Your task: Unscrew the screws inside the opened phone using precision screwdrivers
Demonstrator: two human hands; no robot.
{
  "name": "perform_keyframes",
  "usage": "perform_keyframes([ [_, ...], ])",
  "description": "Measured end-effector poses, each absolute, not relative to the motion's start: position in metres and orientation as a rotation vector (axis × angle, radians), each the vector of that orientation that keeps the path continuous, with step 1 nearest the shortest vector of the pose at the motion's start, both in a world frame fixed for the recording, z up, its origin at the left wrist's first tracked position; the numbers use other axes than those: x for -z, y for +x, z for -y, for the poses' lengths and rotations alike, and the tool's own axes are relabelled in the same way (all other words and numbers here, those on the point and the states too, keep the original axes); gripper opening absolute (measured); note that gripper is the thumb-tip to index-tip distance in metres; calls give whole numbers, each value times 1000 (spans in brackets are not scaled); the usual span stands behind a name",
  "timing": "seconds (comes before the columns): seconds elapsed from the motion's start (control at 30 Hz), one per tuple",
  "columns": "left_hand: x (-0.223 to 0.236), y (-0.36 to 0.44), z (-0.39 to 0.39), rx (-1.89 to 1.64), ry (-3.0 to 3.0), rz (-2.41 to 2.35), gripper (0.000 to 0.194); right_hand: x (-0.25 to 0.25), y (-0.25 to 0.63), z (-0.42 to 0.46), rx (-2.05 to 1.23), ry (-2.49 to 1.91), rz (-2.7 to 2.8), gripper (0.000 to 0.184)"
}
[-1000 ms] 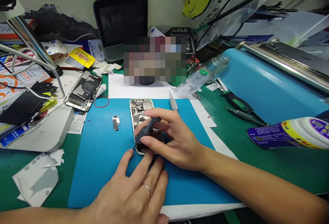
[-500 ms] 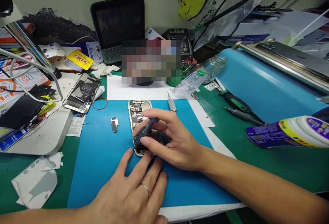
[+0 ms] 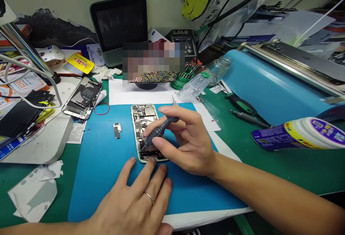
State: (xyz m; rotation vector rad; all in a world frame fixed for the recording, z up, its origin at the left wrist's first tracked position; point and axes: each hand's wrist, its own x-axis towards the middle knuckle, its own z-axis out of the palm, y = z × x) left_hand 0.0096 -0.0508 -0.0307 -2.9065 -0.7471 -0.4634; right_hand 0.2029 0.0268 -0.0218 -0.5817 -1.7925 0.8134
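Note:
On the blue mat (image 3: 94, 177) lies an opened phone (image 3: 139, 123), its inner boards and parts exposed. My right hand (image 3: 190, 143) is closed around a slim dark grey screwdriver (image 3: 159, 130), which slants down to the left. Its tip is at the lower left inside of the phone; whether it sits in a screw is too small to tell. My left hand (image 3: 138, 195), with a ring on one finger, lies with fingers spread, fingertips by the phone's bottom edge. A tiny screw (image 3: 131, 152) rests left of the phone, and farther left lies a small metal bracket (image 3: 116, 130).
Another opened phone (image 3: 83, 98) rests on a white stand at left, near a red rubber band (image 3: 101, 108). Behind are a screen device (image 3: 120, 26) and a green bit holder (image 3: 179, 82). A purple-capped bottle (image 3: 285, 134) lies at right, beside a green-black tool (image 3: 241, 105).
The screwdriver tip has moved from the phone's lower left edge up and inward, and its handle leans more. My left index finger has drawn slightly away from the phone. The view has shifted a little.

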Motion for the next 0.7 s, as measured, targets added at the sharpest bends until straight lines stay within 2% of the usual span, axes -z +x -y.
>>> perform_keyframes([
  [0.23, 27, 9, 48, 469, -2888, 705, 53, 19, 217, -38, -541, -670, 1747, 68],
  [0.27, 26, 9, 48, 479, -2895, 702, 53, 17, 222, -41, -461, -715, 1755, 62],
  [0.37, 27, 8, 48, 488, -2930, 684, 52, 8, 237, -53, -210, -866, 1832, 25],
  [0.43, 27, 8, 47, 462, -2953, 672, 52, 2, 246, -60, -90, -903, 1900, 14],
  [0.7, 30, 4, 41, 346, -2966, 553, 55, 7, 266, -82, -33, -950, 2360, 25],
])
